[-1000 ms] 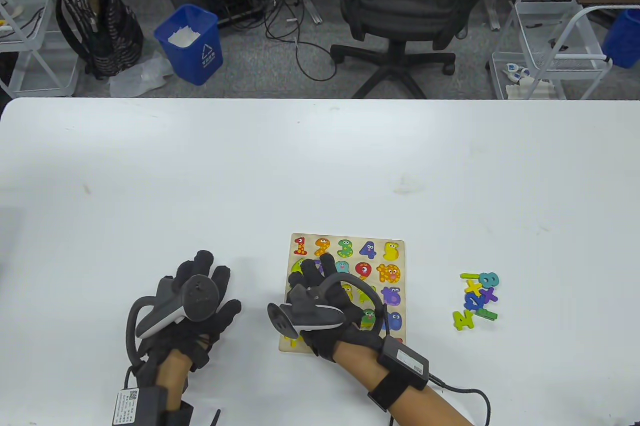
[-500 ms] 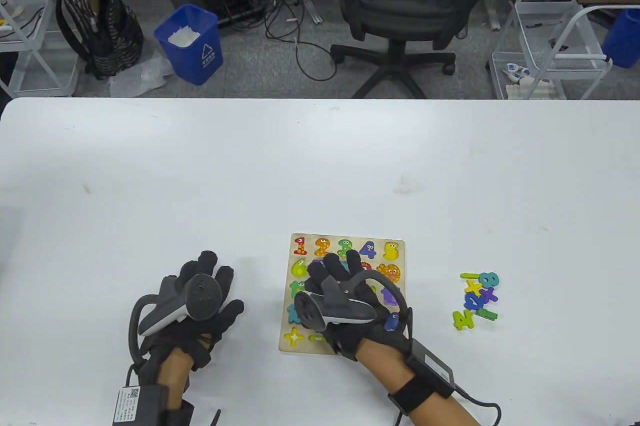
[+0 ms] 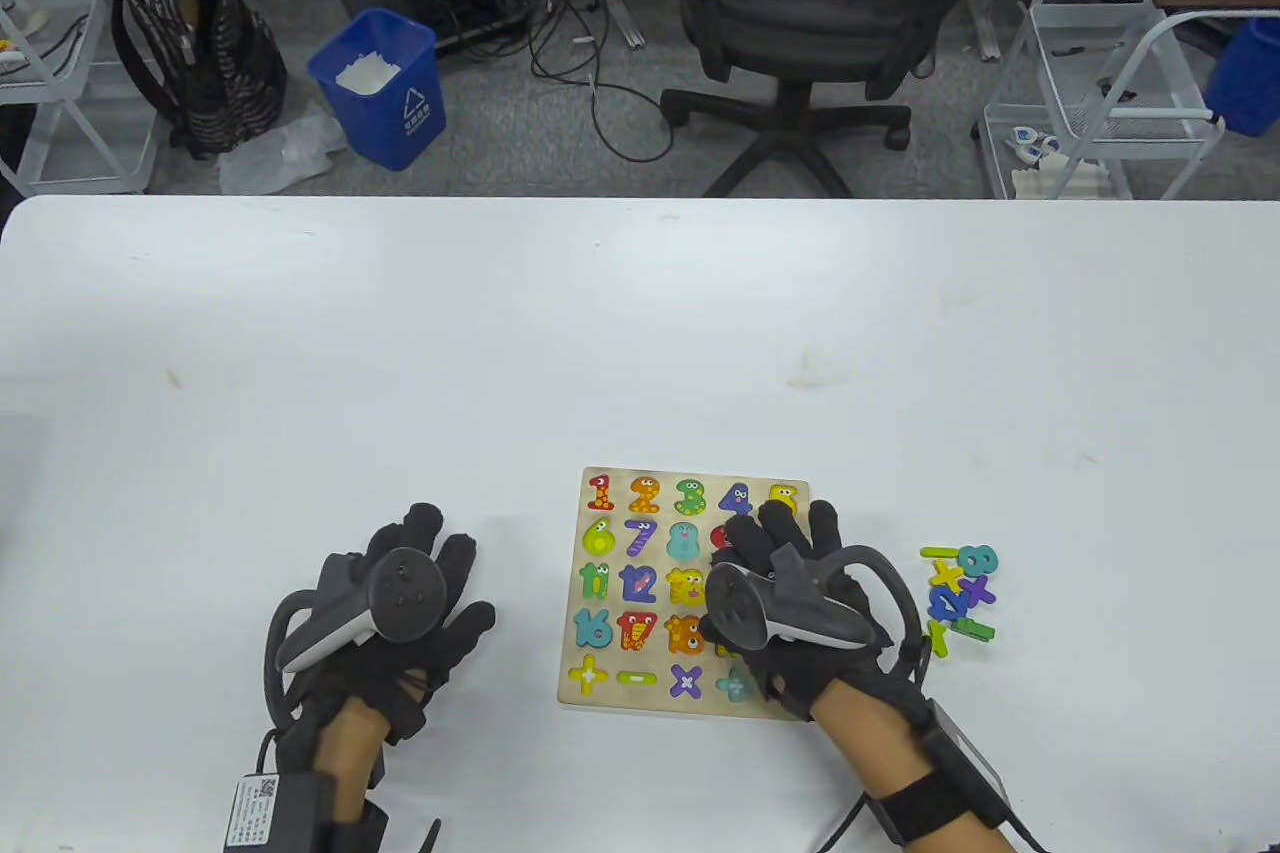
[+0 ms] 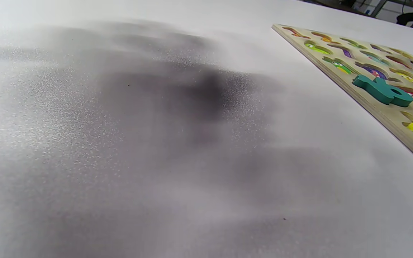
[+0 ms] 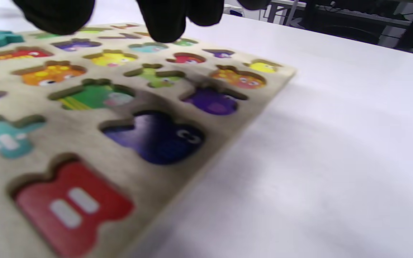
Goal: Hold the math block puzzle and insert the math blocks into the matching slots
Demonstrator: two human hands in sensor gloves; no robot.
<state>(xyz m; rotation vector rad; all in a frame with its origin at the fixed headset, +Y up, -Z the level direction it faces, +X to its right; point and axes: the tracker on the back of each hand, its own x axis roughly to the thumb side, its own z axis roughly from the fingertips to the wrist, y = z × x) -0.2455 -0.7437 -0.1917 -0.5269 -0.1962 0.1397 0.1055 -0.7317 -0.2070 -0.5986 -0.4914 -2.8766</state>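
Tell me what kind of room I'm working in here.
Probably an office or lab workspace: a wide white table, a black mesh swivel office chair behind it, a blue plastic waste bin and loose black cables on grey carpet.

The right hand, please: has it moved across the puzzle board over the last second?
Yes. The right hand has shifted rightward, from the left side of the puzzle board to its right edge, nearer the loose blocks.

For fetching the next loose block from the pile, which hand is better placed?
Right, most likely. The right hand is over the right side of the wooden number puzzle board, next to the pile of loose coloured number and sign blocks. The left hand is on the white table, left of the board.
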